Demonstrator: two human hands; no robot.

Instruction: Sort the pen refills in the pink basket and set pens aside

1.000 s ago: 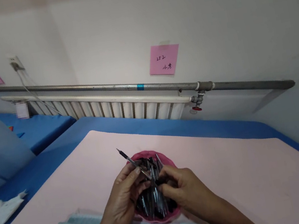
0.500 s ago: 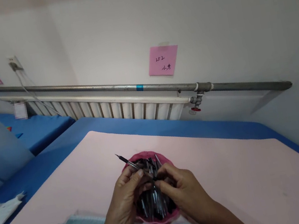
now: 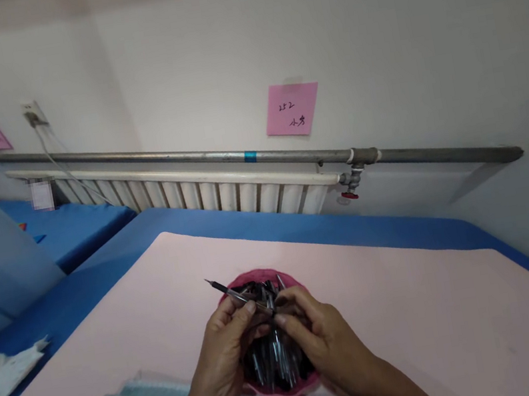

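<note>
round pink plastic bowl (image 3: pixel 257 276) under both hands, full of dark metal-tipped pens (image 3: pixel 274 358) | left hand (image 3: pixel 225 356) and right hand (image 3: pixel 321 337) fingers pinching one slim dark pen (image 3: pixel 229 292) above it | pink tabletop (image 3: pixel 415 308)

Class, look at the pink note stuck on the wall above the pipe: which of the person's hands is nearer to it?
Right. The right hand lies almost straight below the pink note, over the pink pouch of pens; the left hand sits farther to the left, pinching a pen.

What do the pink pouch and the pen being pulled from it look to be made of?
Pink pouch: probably soft fabric, matte; its rim sags and folds. Thin dark pen, pinched by the left hand: likely plastic with a glossy barrel; the tip's material cannot be told.
</note>
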